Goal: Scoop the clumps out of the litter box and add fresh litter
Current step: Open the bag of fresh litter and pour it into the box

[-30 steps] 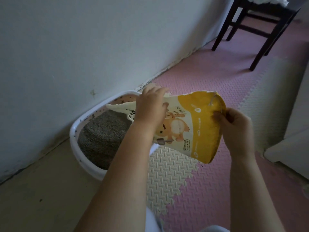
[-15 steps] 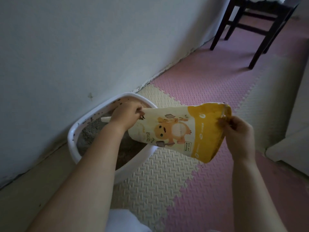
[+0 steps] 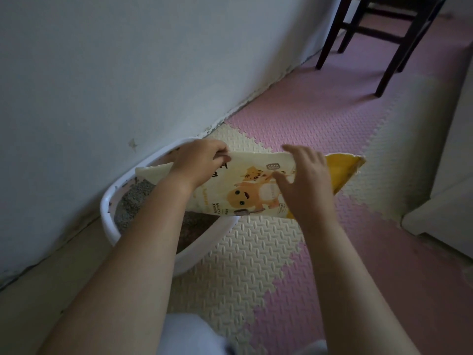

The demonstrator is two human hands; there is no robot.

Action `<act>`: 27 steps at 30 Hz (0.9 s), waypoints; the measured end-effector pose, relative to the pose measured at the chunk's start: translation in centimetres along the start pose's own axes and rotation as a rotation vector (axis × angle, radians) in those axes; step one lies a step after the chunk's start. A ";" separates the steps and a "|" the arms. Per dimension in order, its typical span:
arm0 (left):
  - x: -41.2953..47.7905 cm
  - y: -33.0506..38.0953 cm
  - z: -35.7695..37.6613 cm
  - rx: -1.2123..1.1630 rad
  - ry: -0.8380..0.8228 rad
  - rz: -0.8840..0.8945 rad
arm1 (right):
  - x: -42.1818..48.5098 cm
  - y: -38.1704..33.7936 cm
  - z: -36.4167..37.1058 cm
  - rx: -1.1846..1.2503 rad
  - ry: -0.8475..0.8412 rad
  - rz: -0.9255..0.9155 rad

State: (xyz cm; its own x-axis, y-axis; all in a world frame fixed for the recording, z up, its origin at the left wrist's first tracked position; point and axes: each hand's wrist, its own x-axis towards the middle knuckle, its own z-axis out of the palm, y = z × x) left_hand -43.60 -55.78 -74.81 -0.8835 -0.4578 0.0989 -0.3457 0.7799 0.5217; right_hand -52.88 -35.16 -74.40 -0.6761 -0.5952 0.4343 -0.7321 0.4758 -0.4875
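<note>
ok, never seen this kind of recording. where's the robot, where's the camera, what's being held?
There is no robot here: a person works with bare hands, and the one camera sits on their head, looking forward and down. The left hand grips a yellow and cream litter bag near its cream end, which reaches over a white litter box. The box stands by the wall and holds grey litter. The right hand lies against the bag's side, fingers spread, not gripping. The floor is pink and cream foam mats; dark chair legs stand further off.
</note>
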 end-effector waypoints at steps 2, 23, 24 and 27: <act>-0.2 0.3 0.1 -0.007 -0.023 0.019 | -0.3 0.1 1.4 -0.027 -0.039 0.031; -2.7 -2.6 -2.7 0.043 -0.065 -0.193 | -1.1 4.0 2.7 -0.110 0.030 0.350; -2.7 -2.5 -2.9 0.064 -0.049 -0.191 | -1.1 3.9 2.6 -0.107 0.034 0.362; -2.3 -1.7 -3.3 0.106 -0.027 -0.151 | -0.8 3.3 2.4 -0.102 0.055 0.356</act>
State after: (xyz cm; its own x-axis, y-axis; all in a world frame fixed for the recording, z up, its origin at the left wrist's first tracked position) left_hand -39.96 -57.42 -73.13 -0.8268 -0.5624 0.0030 -0.5048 0.7445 0.4370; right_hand -54.58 -34.65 -78.22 -0.8912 -0.3469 0.2923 -0.4532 0.7104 -0.5385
